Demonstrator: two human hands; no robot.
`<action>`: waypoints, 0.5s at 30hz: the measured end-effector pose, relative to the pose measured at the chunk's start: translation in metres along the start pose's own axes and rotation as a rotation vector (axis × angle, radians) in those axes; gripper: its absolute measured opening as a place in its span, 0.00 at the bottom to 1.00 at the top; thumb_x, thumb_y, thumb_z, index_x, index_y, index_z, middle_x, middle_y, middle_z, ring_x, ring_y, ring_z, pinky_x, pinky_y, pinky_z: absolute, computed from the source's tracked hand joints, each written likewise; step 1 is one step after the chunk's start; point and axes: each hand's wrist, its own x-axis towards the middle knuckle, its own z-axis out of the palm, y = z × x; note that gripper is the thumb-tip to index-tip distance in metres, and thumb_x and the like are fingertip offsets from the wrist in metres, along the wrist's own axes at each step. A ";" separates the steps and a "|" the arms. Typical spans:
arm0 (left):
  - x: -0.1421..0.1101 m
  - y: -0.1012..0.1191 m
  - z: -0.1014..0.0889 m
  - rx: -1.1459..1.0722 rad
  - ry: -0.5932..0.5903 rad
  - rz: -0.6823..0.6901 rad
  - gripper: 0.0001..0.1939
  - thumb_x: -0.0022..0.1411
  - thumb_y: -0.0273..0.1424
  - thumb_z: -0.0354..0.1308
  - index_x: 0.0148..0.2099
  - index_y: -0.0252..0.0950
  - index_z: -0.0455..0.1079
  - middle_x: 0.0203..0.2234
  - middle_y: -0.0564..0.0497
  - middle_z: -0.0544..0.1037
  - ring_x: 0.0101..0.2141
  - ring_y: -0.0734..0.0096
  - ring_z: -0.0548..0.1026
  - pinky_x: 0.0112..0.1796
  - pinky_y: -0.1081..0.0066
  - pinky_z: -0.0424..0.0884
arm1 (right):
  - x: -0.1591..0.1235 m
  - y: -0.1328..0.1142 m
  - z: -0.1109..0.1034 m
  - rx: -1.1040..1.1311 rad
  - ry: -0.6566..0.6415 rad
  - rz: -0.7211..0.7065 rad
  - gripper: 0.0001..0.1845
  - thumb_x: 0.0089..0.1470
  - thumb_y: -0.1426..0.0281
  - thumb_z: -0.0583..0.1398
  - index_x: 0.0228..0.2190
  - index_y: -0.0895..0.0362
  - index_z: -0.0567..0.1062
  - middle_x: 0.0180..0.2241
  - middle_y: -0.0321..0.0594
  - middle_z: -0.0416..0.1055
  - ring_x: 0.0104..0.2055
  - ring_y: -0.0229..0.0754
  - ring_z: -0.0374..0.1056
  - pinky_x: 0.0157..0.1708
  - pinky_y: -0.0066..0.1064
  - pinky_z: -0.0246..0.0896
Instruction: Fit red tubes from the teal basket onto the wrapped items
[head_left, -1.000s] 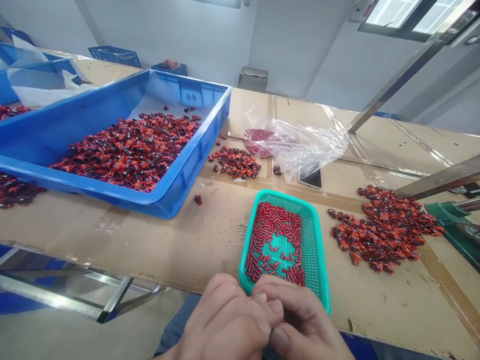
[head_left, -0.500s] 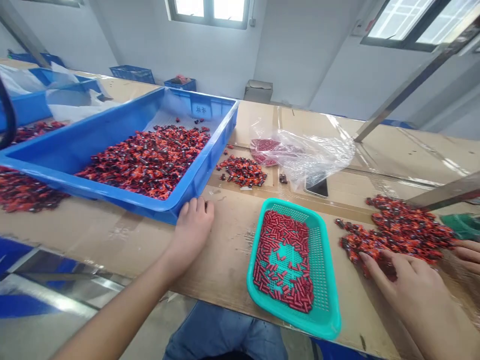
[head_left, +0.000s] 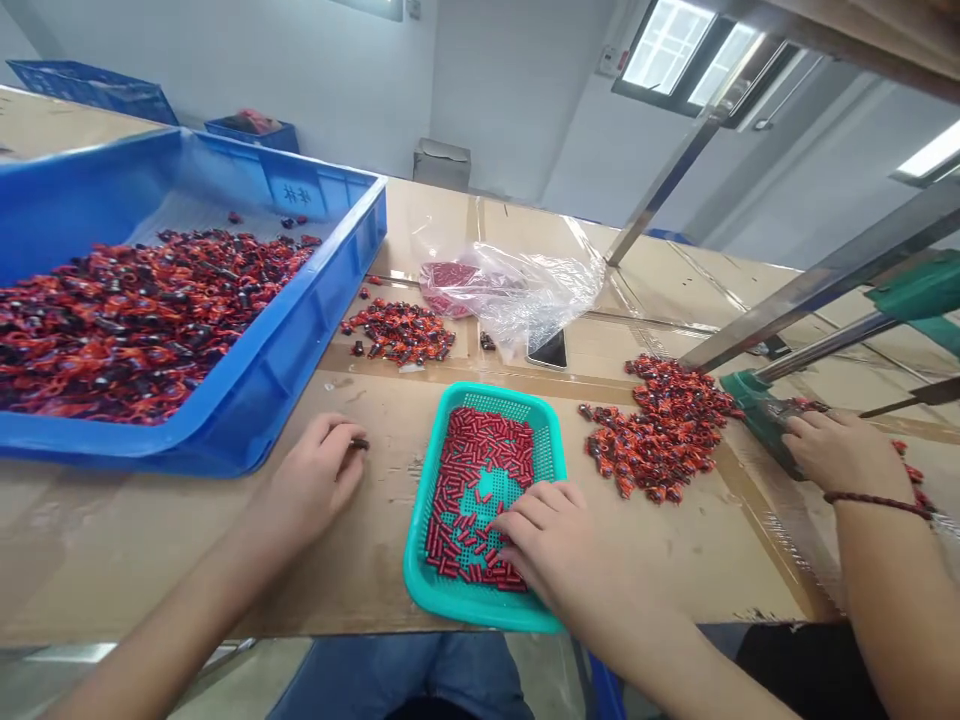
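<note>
My left hand [head_left: 322,465] is above the cardboard-covered table with its fingers closed on a small black part [head_left: 360,443], whose end shows at the fingertips. My right hand [head_left: 551,535] reaches over the right side of a green plastic basket [head_left: 421,560]. Its fingers are bent together among short dark-red tubes [head_left: 487,435]; whatever lies between the fingertips is too small to make out. A pile of small orange-and-black parts [head_left: 660,430] is to the right of the basket. Another such pile [head_left: 405,332] lies behind it.
On the left stands a big blue tray [head_left: 300,310] heaped with orange-and-black parts. A clear plastic bag [head_left: 517,290] and a phone [head_left: 547,346] lie at the back. At right, a co-worker's hand [head_left: 844,450] is at a green tool [head_left: 761,420] beside metal posts [head_left: 667,190].
My right hand has moved left from the orange-and-black pile to the basket. The left hand has come away from the blue tray's corner. The view has turned right, showing the co-worker's arm.
</note>
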 end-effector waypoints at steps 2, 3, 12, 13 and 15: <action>-0.001 0.006 -0.002 -0.073 0.017 0.015 0.12 0.69 0.34 0.50 0.44 0.38 0.74 0.41 0.45 0.77 0.41 0.58 0.80 0.43 0.63 0.78 | 0.004 0.002 0.006 -0.011 -0.009 0.000 0.09 0.63 0.78 0.63 0.31 0.54 0.77 0.30 0.39 0.78 0.34 0.47 0.71 0.36 0.38 0.62; -0.002 0.009 -0.003 -0.103 0.028 0.019 0.12 0.70 0.35 0.50 0.43 0.38 0.74 0.40 0.46 0.78 0.40 0.59 0.80 0.42 0.63 0.78 | 0.005 0.003 0.009 -0.009 -0.006 0.004 0.11 0.62 0.79 0.63 0.29 0.55 0.76 0.29 0.39 0.77 0.33 0.47 0.70 0.35 0.38 0.62; -0.035 0.061 -0.019 -0.335 0.223 0.017 0.08 0.70 0.24 0.57 0.49 0.41 0.65 0.40 0.52 0.80 0.42 0.69 0.83 0.45 0.72 0.79 | 0.007 -0.019 -0.017 0.695 0.113 0.070 0.05 0.66 0.75 0.63 0.38 0.52 0.75 0.35 0.34 0.77 0.38 0.40 0.72 0.35 0.31 0.68; -0.039 0.069 -0.022 -0.372 0.239 0.024 0.10 0.70 0.24 0.58 0.51 0.41 0.65 0.41 0.52 0.80 0.43 0.70 0.83 0.46 0.72 0.79 | 0.009 -0.024 -0.020 0.781 0.151 0.067 0.04 0.65 0.74 0.63 0.38 0.52 0.74 0.34 0.34 0.77 0.37 0.39 0.72 0.33 0.30 0.67; -0.044 0.083 -0.029 -0.460 0.261 0.055 0.13 0.70 0.23 0.60 0.53 0.40 0.66 0.41 0.51 0.80 0.43 0.72 0.82 0.47 0.74 0.79 | 0.013 -0.035 -0.024 0.880 0.252 0.032 0.05 0.64 0.73 0.65 0.36 0.52 0.73 0.32 0.33 0.76 0.34 0.38 0.71 0.32 0.28 0.67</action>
